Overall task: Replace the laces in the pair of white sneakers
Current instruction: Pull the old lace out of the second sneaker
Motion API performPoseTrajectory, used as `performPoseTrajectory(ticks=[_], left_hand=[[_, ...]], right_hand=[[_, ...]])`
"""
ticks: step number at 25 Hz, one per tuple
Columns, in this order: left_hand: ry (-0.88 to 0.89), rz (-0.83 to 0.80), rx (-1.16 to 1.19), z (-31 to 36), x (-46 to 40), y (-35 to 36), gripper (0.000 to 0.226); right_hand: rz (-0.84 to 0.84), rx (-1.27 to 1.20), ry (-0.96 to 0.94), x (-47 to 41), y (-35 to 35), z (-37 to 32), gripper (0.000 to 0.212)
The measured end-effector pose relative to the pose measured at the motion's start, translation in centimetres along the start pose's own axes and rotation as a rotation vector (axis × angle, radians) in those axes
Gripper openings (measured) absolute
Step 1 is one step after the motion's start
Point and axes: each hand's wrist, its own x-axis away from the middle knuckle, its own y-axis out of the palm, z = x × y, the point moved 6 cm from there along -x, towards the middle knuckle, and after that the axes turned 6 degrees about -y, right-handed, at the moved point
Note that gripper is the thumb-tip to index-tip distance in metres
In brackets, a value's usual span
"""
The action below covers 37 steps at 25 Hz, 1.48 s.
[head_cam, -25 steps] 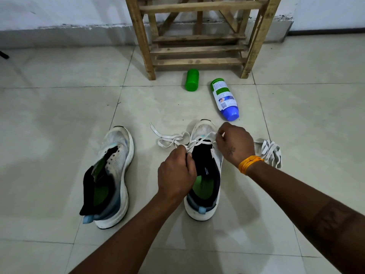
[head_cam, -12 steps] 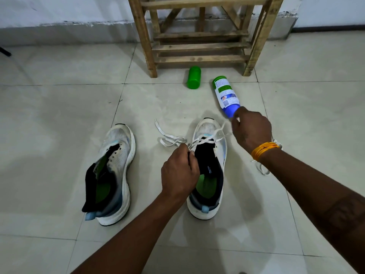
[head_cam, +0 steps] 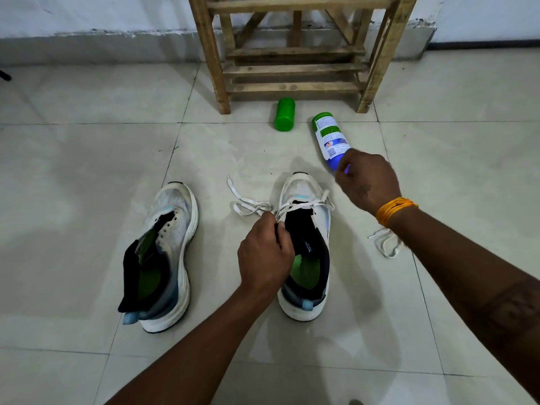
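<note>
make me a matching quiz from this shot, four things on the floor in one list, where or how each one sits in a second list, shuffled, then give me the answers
Things
1. left sneaker
2. right sneaker
3. green cap
4. loose lace bundle

Places or states
A. lies on the tile below the right forearm
B. lies by the wooden rack, left of the bottle
C. has no lace, tongue flopped out
D. has a lace through its front eyelets, with the left hand gripping the lace at its collar

Pairs: 1-C, 2-D, 3-B, 4-A
</note>
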Motion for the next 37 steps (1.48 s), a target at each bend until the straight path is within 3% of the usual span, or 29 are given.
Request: performPoseTrajectory(ticks=[4,7,10,14,17,19,21,23,24,27,30,32,34,37], left_hand=[[0.02,0.008,0.011,0.4,0.1,0.2,0.021],[-0.006,0.015,0.022,0.3,0.2,0.1,0.022],[-0.02,0.01,0.03,-0.1,0.2,0.2,0.022],[-0.014,0.009,0.036,0.1,0.1,0.2,0.022],[-0.028,-0.002,0.053,0.1,0.2,0.3,0.022],[-0.05,0.002,0.053,-0.2,0.0,0.3,0.021],[-0.06,-0.01,0.051,-0.3,0.0,0.5,0.021],[-0.057,-0.005,0.049,-0.2,0.1,0.4,0.021],[-0.053,0.001,0.047,-0.2,0.1,0.3,0.021],[-0.037,-0.002,0.06,0.0,0.2,0.5,0.022],[-0.04,0.013,0.061,0.2,0.2,0.3,0.024],[-0.044,0.024,0.071,0.0,0.2,0.3,0.023],[-0.051,0.013,0.07,-0.2,0.2,0.4,0.022],[-0.077,0.003,0.056,-0.5,0.1,0.6,0.021]], right_hand=[[-0.345,0.079,-0.45,3.1,4.6,-6.3,0.026],[-0.24,0.184,-0.531,3.4,5.2,-6.5,0.013],[-0.105,0.109,-0.385,1.6,2.5,-4.6,0.012],[-0.282,0.112,-0.549,2.2,3.9,-6.2,0.027],[-0.232,0.201,-0.657,3.7,5.8,-7.4,0.018],[-0.098,0.193,-0.526,2.8,4.8,-6.0,0.022],[0.059,0.181,-0.136,0.6,2.1,-1.4,0.02],[0.044,0.209,0.105,-0.1,0.8,2.2,0.022],[0.001,0.221,0.061,0.2,1.0,2.0,0.027],[-0.131,0.096,-0.324,2.7,2.8,-3.4,0.051],[-0.261,0.151,-0.598,4.1,5.0,-6.4,0.028],[-0.178,0.208,-0.66,3.9,5.4,-6.6,0.016],[-0.053,0.199,-0.558,3.4,5.1,-5.3,0.018],[0.153,0.096,0.044,1.4,2.7,1.5,0.021]])
